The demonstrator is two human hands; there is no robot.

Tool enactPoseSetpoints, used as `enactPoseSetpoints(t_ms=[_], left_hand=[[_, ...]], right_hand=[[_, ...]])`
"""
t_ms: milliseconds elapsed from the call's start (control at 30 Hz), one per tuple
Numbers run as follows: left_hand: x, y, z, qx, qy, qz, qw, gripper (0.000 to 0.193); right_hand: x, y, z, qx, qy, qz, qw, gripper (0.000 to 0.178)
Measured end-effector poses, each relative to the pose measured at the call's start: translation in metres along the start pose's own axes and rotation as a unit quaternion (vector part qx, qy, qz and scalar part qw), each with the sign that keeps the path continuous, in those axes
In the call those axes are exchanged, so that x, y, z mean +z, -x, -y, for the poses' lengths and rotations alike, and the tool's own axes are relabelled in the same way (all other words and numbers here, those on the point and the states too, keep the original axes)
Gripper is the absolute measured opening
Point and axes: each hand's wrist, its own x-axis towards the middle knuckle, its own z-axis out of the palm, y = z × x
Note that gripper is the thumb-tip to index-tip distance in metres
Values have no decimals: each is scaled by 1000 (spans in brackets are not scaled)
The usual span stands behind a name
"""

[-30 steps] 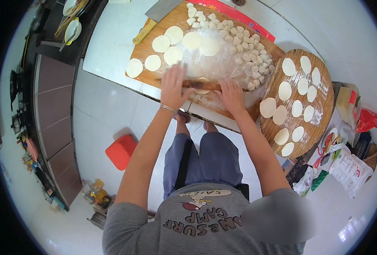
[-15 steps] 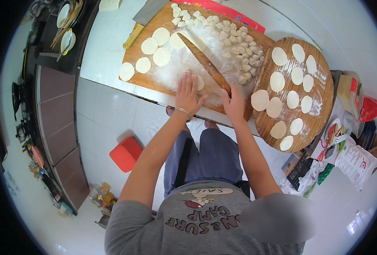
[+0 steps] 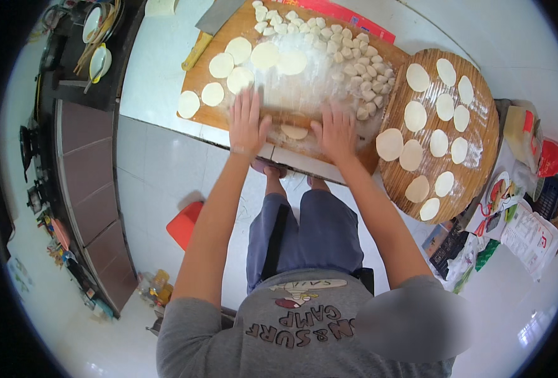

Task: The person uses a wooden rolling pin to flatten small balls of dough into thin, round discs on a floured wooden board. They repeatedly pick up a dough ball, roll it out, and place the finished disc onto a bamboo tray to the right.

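Observation:
My left hand (image 3: 247, 128) and my right hand (image 3: 337, 134) lie flat on the two ends of a wooden rolling pin (image 3: 291, 118), fingers stretched out and partly blurred. The pin runs crosswise over the floury cutting board (image 3: 196, 75). Just on its near side, between my hands, a small dough round (image 3: 294, 132) shows in part. Several thin dough wrappers (image 3: 266, 55) lie on the board's left and middle. Many small dough pieces (image 3: 359, 68) cover its far edge and right side.
A round wooden board (image 3: 480, 129) with several wrappers adjoins at right. A cleaver (image 3: 221, 17) lies at the far left corner. Bags (image 3: 553, 157) crowd the right side. Bowls (image 3: 101, 62) stand on a dark counter at upper left. A red plastic object (image 3: 183, 225) is on the floor.
My right hand has turned the rolling pin crosswise from its slanted hold and opened flat on it. My left hand has shifted left from beside the dough round onto the pin's other end.

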Motion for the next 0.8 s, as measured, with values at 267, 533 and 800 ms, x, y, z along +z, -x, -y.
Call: enactPoseSetpoints(t_ms=[267, 533, 800], left_hand=[[0, 73, 17, 0, 1, 39, 999, 75], [-10, 27, 5, -18, 24, -3, 1000, 72], [-12, 24, -7, -62, 19, -53, 996, 67]], right_hand=[[-14, 47, 22, -39, -17, 109, 993, 64], [-12, 14, 16, -12, 19, 77, 997, 61], [-5, 22, 9, -14, -69, 131, 989, 43]])
